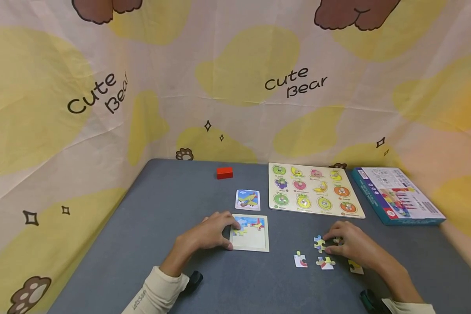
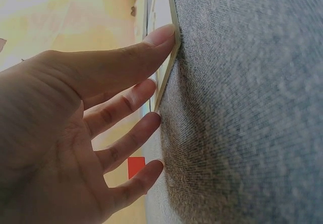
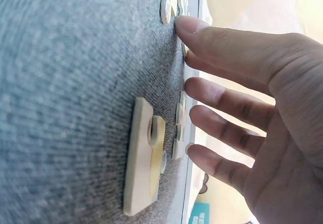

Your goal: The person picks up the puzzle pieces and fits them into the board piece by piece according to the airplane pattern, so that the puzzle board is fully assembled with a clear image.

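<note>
A shallow square puzzle tray (image 1: 249,243) lies on the table, its upper part filled with joined pieces showing sky and part of a red plane. My left hand (image 1: 213,231) rests along its left side, with the thumb on the near corner; in the left wrist view the other fingers (image 2: 146,123) lie loosely extended by the edge. To the right, my right hand (image 1: 349,240) hovers low among loose puzzle pieces, thumb and index fingertips right beside a blue-and-yellow jigsaw piece (image 1: 319,244). Another piece (image 1: 336,240) is partly hidden behind its fingers. Nothing shows between the fingers (image 3: 212,90) in the right wrist view.
Loose pieces lie nearer me: a white-and-pink one (image 1: 300,260), a yellow-pink one (image 1: 325,263) and a yellow one (image 1: 355,267). Behind the tray are a plane picture card (image 1: 247,200) and a red block (image 1: 224,173). A fruit board (image 1: 314,189) and a flat box (image 1: 400,196) stand back right.
</note>
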`<state>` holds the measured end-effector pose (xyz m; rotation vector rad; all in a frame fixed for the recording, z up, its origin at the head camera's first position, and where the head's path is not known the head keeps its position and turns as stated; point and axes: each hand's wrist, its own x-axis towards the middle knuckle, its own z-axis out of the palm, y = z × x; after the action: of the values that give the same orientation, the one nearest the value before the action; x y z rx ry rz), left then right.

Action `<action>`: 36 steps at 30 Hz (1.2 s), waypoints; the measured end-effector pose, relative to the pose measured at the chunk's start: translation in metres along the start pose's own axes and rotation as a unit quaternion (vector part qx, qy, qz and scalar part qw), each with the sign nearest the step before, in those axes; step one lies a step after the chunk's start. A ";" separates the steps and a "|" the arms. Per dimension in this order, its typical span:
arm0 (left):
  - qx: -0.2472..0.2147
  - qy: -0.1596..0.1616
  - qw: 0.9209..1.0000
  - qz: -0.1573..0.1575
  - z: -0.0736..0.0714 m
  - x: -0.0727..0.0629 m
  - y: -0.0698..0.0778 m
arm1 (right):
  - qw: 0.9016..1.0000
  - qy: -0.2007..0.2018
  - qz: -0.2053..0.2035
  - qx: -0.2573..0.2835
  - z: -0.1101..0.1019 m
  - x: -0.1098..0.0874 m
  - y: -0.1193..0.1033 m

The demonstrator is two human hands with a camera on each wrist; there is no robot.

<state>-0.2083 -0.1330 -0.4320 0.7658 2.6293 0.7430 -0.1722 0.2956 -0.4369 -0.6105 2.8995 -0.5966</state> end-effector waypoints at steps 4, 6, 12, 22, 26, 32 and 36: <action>0.001 0.000 1.000 -0.001 0.000 -0.001 0.000 | 1.000 0.003 -0.008 -0.002 0.001 0.001 0.000; -0.001 0.000 1.000 -0.003 0.000 -0.001 0.000 | 1.000 0.003 -0.010 -0.001 0.001 0.001 0.000; -0.006 0.001 1.000 -0.006 0.002 -0.001 0.000 | 1.000 0.018 -0.013 0.008 0.004 0.001 -0.001; -0.011 0.004 1.000 -0.007 0.003 -0.002 0.000 | 0.999 0.041 -0.022 0.019 0.009 0.006 -0.008; -0.011 0.005 1.000 -0.008 0.003 -0.002 0.001 | 0.999 0.047 -0.022 0.014 0.010 0.016 -0.020; -0.011 0.006 1.000 -0.007 0.003 -0.002 0.000 | 0.999 0.038 -0.031 0.009 0.011 0.035 -0.040; -0.009 0.006 1.000 -0.007 0.003 -0.001 0.000 | 0.997 0.047 -0.054 0.001 0.015 0.046 -0.052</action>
<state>-0.2060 -0.1325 -0.4342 0.7404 2.6321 0.7699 -0.1922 0.2280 -0.4315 -0.7646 2.9678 -0.6581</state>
